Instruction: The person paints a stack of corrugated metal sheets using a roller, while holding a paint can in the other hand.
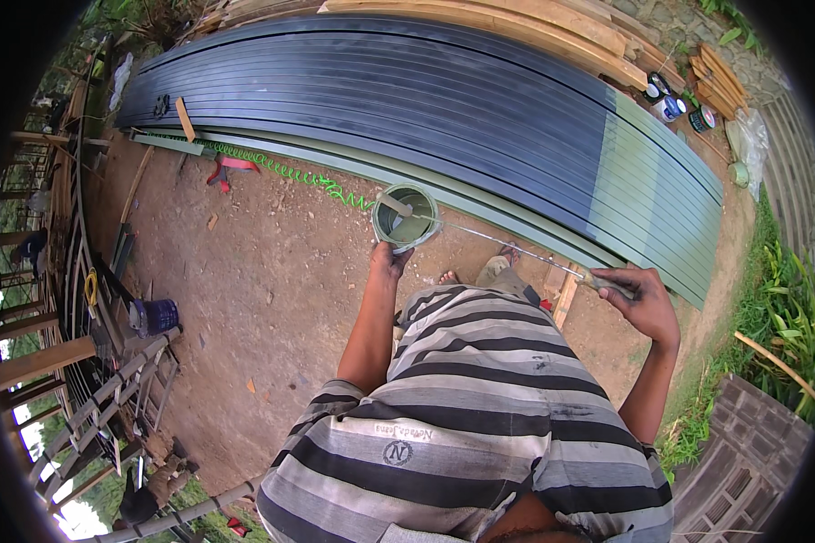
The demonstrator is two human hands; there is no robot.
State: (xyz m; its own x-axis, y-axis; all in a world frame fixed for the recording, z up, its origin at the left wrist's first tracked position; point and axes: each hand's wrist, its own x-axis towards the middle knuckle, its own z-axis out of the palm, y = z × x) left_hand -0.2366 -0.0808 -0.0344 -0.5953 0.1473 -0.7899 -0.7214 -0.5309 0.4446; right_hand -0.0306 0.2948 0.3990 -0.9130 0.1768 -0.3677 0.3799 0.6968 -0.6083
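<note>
My left hand (390, 259) is closed on the side of a round paint bucket (432, 221) with green paint inside. In my right hand (641, 299) is the handle of a paint roller (507, 244), whose long thin metal rod reaches left into the bucket. Its small roller head (395, 206) lies inside, against the bucket's far-left wall. Beyond both hands stretches a wide row of long boards (380, 95) laid side by side. Most of their surface is dark blue-grey, while a band near the right end (647, 172) is light green.
A green coiled air hose (281, 167) runs along the boards' near edge, beside a red strap (235, 165). Several paint cans (668, 109) stand at the far right near stacked timber (720, 80). A dark blue bucket (154, 317) sits at left by a wooden frame. My feet (450, 278) are below the boards.
</note>
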